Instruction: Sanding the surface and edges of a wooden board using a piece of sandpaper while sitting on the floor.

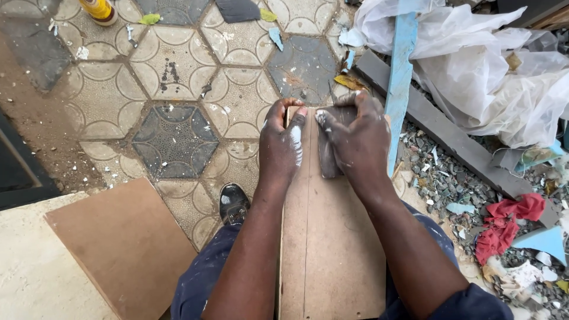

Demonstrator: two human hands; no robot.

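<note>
So the long brown board (332, 237) is lying across the person's lap, running straight away from them, with its far end sticking out over the patterned paving (178, 77). Both hands are up at that far end. The left hand (283, 145) is curled over the board's left edge near the corner, fingers wrapped down around the side and the thumb lying flat on top, so it's closed in a grip on the board itself. The right hand (355, 139) is just beside it, fingers bent and pressed down over a folded dark grey sheet (328, 155) that sits flat on the board's top face; it looks like sandpaper but I can't say for sure. The two hands are nearly touching at the thumbs. A thin pencil line runs lengthwise down the board, a bit right of its left edge. No real containers anywhere, just a crumpled heap of white plastic sheeting (474, 65) on the right, with a grey beam (438, 133) and a light blue strip (400, 77) leaning right by the board's far right corner, so that side is tight. There's rubble and a red rag (504, 225) further right. Left of the board is more open: bare paving, a black shoe (233, 201), and a second brown panel (124, 243) lying flat lower left, well apart from the hands.
</note>
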